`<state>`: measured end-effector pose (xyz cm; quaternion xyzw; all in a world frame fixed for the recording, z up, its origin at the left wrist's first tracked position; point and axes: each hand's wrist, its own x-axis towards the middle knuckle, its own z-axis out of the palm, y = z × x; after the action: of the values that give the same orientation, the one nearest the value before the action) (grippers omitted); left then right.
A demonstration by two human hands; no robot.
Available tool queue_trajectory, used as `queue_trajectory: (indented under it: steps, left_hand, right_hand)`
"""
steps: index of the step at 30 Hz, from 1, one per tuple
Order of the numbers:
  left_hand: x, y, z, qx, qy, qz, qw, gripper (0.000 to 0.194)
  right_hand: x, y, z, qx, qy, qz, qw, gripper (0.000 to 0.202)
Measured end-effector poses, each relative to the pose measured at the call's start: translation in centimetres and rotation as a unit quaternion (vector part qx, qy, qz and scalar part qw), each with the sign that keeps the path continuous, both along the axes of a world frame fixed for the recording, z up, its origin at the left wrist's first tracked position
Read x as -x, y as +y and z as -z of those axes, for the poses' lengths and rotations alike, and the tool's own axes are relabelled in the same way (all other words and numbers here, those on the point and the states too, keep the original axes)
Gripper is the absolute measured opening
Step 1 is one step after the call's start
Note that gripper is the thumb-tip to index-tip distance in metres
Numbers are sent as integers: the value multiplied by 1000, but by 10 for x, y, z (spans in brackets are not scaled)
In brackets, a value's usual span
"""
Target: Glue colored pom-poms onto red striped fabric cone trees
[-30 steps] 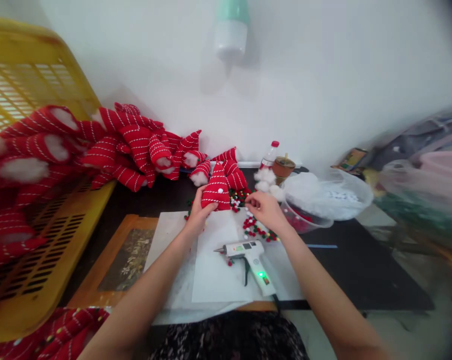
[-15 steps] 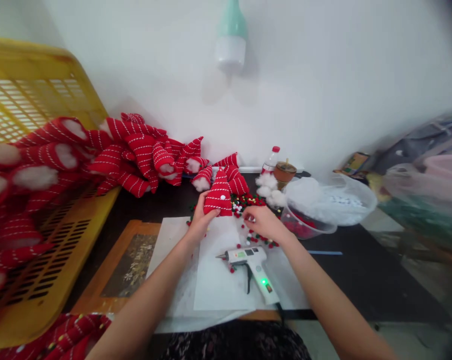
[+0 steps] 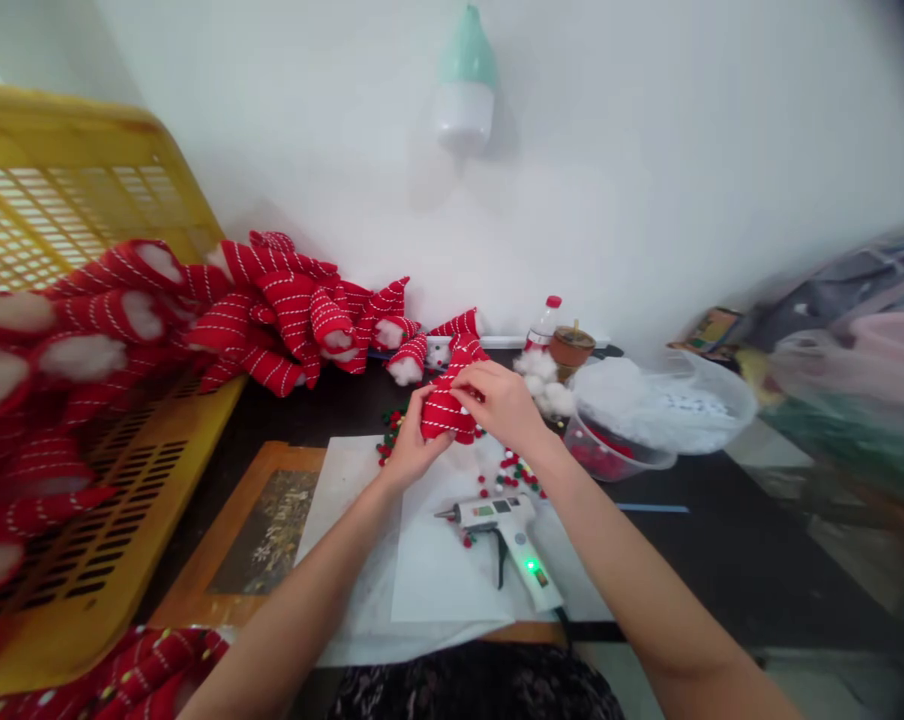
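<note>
My left hand (image 3: 411, 450) grips the lower left side of a red cone-shaped hat (image 3: 443, 418) with white dashed stripes, holding it above the white paper. On the hat's right side my right hand (image 3: 506, 405) is closed in a pinch; what lies between its fingertips is too small to make out. Part of the hat is hidden behind these fingers. Below both hands a white hot glue gun (image 3: 523, 545) lies on the paper (image 3: 437, 580), nozzle to the left and its green light lit. Small red, green and white pom-poms (image 3: 513, 470) are scattered around the hands.
At left, a yellow crate (image 3: 186, 480) overflows with stuffed striped hats (image 3: 287, 305). Cotton tufts (image 3: 549, 390), a bottle (image 3: 543, 325), a brown pot (image 3: 572, 345) and clear plastic tubs (image 3: 621, 460) stand at the right. A wooden-framed board (image 3: 234, 540) lies at left.
My right hand has moved from the pom-poms up and left to the hat. My left hand has shifted slightly right and tilted the hat.
</note>
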<state>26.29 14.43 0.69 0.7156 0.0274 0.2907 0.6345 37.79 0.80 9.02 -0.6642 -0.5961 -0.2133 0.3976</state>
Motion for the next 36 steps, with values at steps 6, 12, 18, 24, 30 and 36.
queue_trajectory:
  steps: [6,12,18,24,30,36]
  left_hand:
    - [0,-2,1,-1,4,0,1000,69]
    - [-2,0,-3,38,8,-48,998,65]
    - [-1,0,-4,71,20,-70,995,65]
    - [-1,0,-2,72,20,-59,995,66]
    - [-2,1,1,63,15,-36,997,68]
    - [-1,0,3,74,14,-7,997,69]
  right_hand:
    - [5,-12,-4,-12,1,-16,1000,17]
    - [-29,-31,6,52,143,129,980,19]
    - [-39,-27,59,341,111,100,928,22]
    - [-37,-24,73,322,128,117,931,19]
    - [-34,-31,33,122,193,122,966,15]
    - [-14,-20,9,-54,248,38,966,12]
